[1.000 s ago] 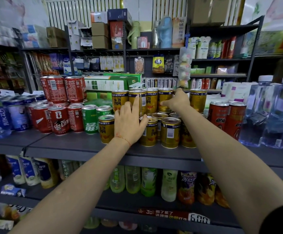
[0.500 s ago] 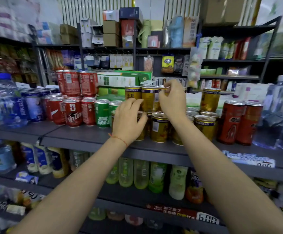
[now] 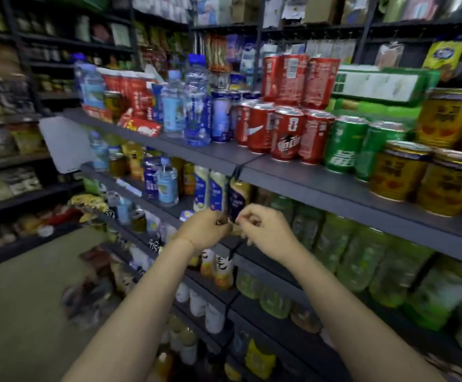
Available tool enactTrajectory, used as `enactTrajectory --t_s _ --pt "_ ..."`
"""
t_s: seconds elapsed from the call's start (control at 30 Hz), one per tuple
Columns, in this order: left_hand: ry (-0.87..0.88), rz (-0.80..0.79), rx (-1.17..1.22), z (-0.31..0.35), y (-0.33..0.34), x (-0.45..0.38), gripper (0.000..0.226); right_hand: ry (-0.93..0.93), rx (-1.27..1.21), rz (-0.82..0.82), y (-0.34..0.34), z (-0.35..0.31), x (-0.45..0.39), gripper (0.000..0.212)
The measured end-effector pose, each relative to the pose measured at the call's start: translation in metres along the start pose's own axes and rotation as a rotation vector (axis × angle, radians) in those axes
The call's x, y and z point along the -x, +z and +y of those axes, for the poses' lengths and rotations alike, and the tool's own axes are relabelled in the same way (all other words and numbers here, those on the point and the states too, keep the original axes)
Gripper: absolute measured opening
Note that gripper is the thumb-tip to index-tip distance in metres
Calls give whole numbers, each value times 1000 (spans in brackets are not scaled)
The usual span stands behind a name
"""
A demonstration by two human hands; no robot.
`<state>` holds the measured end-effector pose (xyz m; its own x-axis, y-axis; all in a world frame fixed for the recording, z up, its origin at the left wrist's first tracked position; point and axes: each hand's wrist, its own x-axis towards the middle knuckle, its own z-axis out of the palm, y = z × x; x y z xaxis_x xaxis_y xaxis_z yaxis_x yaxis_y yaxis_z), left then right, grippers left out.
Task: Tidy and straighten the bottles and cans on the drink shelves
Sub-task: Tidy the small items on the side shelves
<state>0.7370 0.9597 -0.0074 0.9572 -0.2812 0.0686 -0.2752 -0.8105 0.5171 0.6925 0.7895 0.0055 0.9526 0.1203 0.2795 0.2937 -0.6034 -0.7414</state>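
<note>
Your hands have come off the gold cans (image 3: 445,172) on the top shelf (image 3: 321,186) and dropped to the second shelf, while your view has swung left along the aisle. From the head camera, your left hand (image 3: 205,230) and right hand (image 3: 263,227) now meet in front of the dark-labelled bottle (image 3: 236,199) standing at the joint between two shelf sections. Both sets of fingers are curled inward, but blur keeps you from telling whether they pinch the bottle, something small, or nothing. You seem to be between stations, starting on the second-shelf bottles; next, take that bottle and square it up with the pale bottles (image 3: 209,188) beside it. Its base is hidden behind your hands, and the lower shelves are smeared.
</note>
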Motion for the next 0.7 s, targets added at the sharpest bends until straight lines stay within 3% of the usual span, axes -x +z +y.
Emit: enactTrajectory --t_s 0.07,0.2,0.47,0.53,0.7 --pt "-26 -8 70 -49 -8 -8 22 52 51 -105 53 4 -28 13" --pt "-62 -23 149 -150 -37 -42 30 95 60 -90 149 -5 -104 13" --pt "-70 -37 269 -296 -91 -117 26 371 -87 166 261 -28 -262 67" --pt "-45 -18 330 -315 -92 -131 20 426 -108 281 270 -19 -285 66" --pt "-25 -32 537 -336 -84 -144 18 474 -209 337 288 -15 -303 50"
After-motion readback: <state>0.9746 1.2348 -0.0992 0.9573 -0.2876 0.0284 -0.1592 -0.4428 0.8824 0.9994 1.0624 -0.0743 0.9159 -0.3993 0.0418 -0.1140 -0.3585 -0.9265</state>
